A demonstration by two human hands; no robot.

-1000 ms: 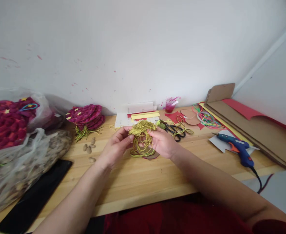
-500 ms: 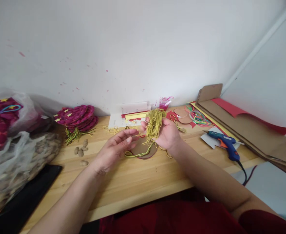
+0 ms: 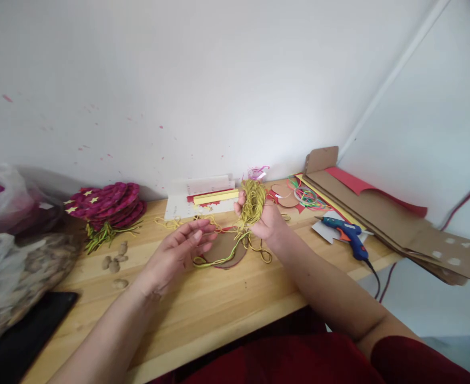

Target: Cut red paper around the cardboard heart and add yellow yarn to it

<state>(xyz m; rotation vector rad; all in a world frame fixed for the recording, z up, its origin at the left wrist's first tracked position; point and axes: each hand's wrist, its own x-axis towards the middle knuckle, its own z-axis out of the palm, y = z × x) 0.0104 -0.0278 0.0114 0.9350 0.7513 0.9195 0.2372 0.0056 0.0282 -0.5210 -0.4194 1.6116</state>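
Note:
My right hand [image 3: 267, 217] is wrapped round a tangled bundle of yellow-green yarn [image 3: 253, 204], held above the table. Loose strands trail from its lower end. Left of it, my left hand [image 3: 184, 248] hovers with its fingers apart and slightly curled, holding nothing. Beneath both hands lies a round brown cardboard disc [image 3: 229, 255] with a red edge. A twisted green cord [image 3: 218, 261] runs across the disc and loops near my left fingertips; I cannot tell whether they touch.
Purple round crafts [image 3: 109, 202] with yellow stars stand at the left, near several peanuts [image 3: 114, 261] and a plastic bag of peanuts [image 3: 38, 272]. A blue glue gun [image 3: 349, 232] lies right, beside stacked cardboard [image 3: 371, 213]. Colourful cords [image 3: 309, 194] and paper strips [image 3: 214, 198] lie behind.
The view has turned right, so things on the table sit further left. My right hand still grips the yarn bundle; my left hand stays open.

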